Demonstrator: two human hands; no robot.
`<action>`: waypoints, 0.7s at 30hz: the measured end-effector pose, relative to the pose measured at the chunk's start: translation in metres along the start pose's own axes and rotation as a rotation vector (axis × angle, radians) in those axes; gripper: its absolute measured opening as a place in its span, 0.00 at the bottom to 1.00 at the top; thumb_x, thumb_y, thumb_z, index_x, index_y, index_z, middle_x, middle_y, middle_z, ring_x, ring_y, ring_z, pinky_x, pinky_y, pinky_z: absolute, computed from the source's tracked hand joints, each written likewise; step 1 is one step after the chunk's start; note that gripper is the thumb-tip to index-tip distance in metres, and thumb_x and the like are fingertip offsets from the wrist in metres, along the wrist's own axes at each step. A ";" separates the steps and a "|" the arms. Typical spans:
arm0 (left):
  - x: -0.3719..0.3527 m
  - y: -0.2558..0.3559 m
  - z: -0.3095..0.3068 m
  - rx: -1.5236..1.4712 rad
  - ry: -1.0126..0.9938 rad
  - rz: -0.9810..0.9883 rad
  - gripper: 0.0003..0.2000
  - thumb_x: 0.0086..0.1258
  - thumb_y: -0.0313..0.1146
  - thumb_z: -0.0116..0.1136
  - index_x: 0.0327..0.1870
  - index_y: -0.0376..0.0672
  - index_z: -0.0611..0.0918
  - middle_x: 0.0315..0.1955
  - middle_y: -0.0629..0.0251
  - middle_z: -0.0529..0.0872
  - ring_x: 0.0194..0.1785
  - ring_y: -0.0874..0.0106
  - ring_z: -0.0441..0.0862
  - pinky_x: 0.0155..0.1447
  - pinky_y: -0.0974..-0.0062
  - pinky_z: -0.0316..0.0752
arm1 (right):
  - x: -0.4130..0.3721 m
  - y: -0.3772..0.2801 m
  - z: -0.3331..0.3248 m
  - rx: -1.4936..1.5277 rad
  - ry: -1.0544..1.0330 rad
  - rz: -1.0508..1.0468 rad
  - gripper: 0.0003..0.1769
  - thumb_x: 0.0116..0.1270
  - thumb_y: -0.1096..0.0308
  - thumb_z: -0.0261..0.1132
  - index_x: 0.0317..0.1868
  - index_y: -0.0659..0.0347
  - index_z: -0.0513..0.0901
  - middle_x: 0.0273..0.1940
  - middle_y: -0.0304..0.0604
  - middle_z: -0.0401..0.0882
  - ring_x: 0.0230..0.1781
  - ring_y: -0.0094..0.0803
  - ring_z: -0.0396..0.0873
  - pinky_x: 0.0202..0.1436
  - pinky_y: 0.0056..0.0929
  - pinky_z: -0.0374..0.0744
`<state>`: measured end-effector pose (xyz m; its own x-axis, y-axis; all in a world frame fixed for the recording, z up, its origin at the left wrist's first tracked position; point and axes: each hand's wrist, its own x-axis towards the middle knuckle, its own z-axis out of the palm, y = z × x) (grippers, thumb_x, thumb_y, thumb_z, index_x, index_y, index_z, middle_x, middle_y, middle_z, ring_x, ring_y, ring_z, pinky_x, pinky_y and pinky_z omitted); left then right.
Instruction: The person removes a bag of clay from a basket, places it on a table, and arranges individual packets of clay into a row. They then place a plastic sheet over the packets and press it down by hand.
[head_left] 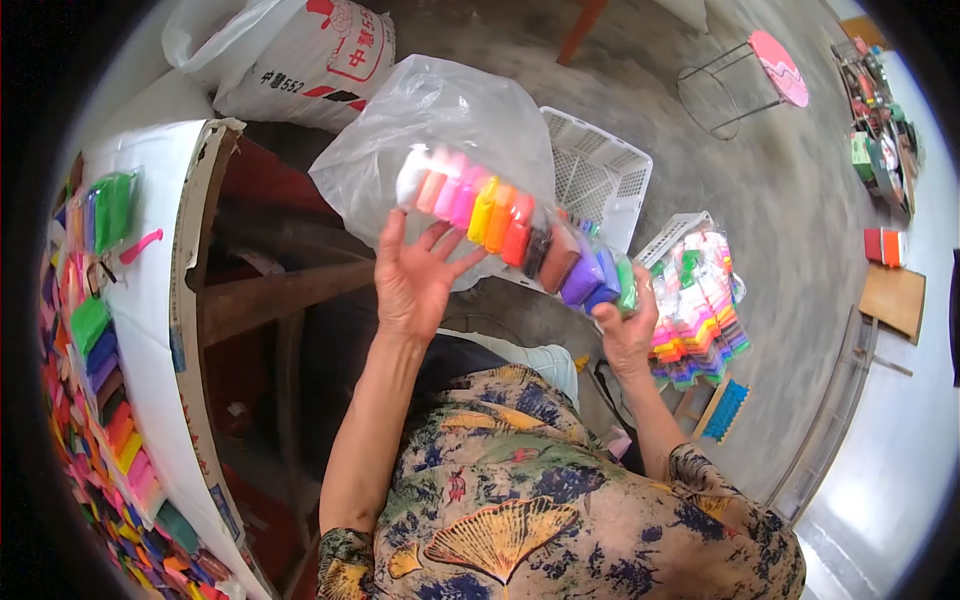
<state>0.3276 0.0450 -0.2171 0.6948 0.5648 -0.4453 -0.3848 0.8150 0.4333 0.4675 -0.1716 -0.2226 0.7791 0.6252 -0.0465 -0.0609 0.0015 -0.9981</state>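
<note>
A long clear pack of coloured clay blocks (510, 232) stretches slantwise before me, running from white and pink through yellow, orange, red and brown to purple, blue and green. My right hand (630, 325) grips its green end, thumb in front and fingers behind. Close under the pink end, my left hand (415, 280) has its palm up and fingers spread; some fingertips meet the pack's lower edge. Behind the pack hangs a large clear plastic bag (440, 110), partly covering a white plastic basket (625, 165).
Similar packs lie heaped in another basket (700, 310) on the floor at right. At left, a white-topped table (160, 290) holds more packs (110, 360) and many loose coloured pieces. A white printed sack (310, 70), a pink stool (778, 68) and a blue-bristled brush (728, 408) also stand about.
</note>
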 end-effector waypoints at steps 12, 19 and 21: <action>0.004 0.001 0.020 -0.051 -0.096 0.044 0.29 0.75 0.40 0.58 0.75 0.52 0.65 0.70 0.67 0.71 0.73 0.66 0.66 0.74 0.54 0.61 | -0.003 -0.007 0.031 -0.035 0.108 -0.020 0.31 0.59 0.65 0.80 0.55 0.62 0.69 0.46 0.38 0.76 0.46 0.23 0.77 0.51 0.24 0.78; -0.003 0.011 0.007 -0.229 -0.173 0.022 0.25 0.78 0.38 0.54 0.73 0.46 0.66 0.70 0.61 0.72 0.75 0.61 0.65 0.78 0.50 0.57 | 0.003 -0.010 0.037 -0.185 0.026 -0.178 0.39 0.52 0.62 0.83 0.60 0.63 0.72 0.47 0.41 0.79 0.45 0.32 0.80 0.52 0.29 0.79; -0.003 0.013 0.006 -0.273 -0.187 0.015 0.25 0.78 0.38 0.54 0.73 0.44 0.66 0.70 0.60 0.71 0.75 0.60 0.65 0.78 0.49 0.56 | 0.003 -0.014 0.036 -0.278 0.000 -0.182 0.36 0.51 0.62 0.84 0.57 0.65 0.76 0.48 0.45 0.80 0.45 0.38 0.81 0.52 0.33 0.79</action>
<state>0.3244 0.0528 -0.2055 0.7775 0.5640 -0.2783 -0.5267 0.8257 0.2020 0.4482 -0.1418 -0.2069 0.7616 0.6341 0.1335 0.2520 -0.0999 -0.9626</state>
